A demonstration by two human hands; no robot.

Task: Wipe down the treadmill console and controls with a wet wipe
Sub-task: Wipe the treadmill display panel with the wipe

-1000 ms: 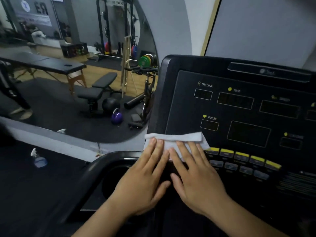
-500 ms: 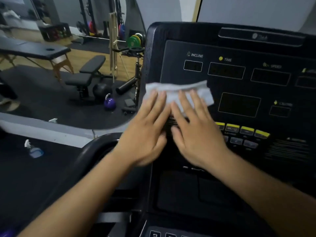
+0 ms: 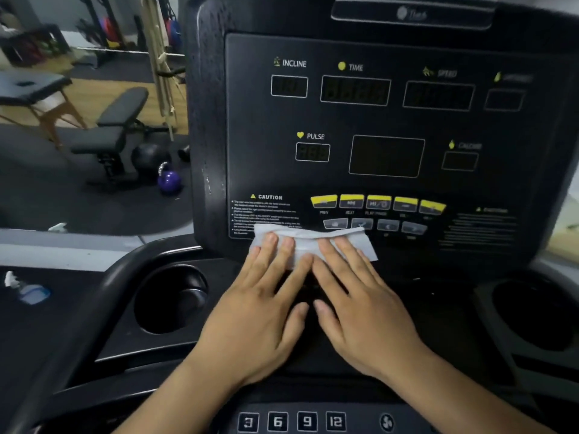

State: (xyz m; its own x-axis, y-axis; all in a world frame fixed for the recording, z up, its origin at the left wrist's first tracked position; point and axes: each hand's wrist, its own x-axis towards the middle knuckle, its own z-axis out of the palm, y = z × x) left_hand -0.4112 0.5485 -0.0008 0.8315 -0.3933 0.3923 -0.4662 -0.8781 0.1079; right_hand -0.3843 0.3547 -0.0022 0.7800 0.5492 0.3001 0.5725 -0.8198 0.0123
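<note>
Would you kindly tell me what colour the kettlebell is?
The kettlebell is purple, seen best in the head view.

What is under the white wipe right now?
The wipe lies flat on the console's lower edge, covering the bottom lines of the caution label. Left hand and right hand press on it. What else it covers cannot be seen.

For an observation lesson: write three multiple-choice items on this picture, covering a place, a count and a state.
1. Wet wipe lies: A) on TIME display B) low on console, by CAUTION text C) in cup holder
2. Yellow buttons in row: A) three B) five C) eight
3. Left hand and right hand: A) fingers flat on wipe B) fists C) off wipe
Key: 1B, wipe overlaps the caution label's bottom; 2B, five yellow caps show; 3A, straight fingers press it.
</note>
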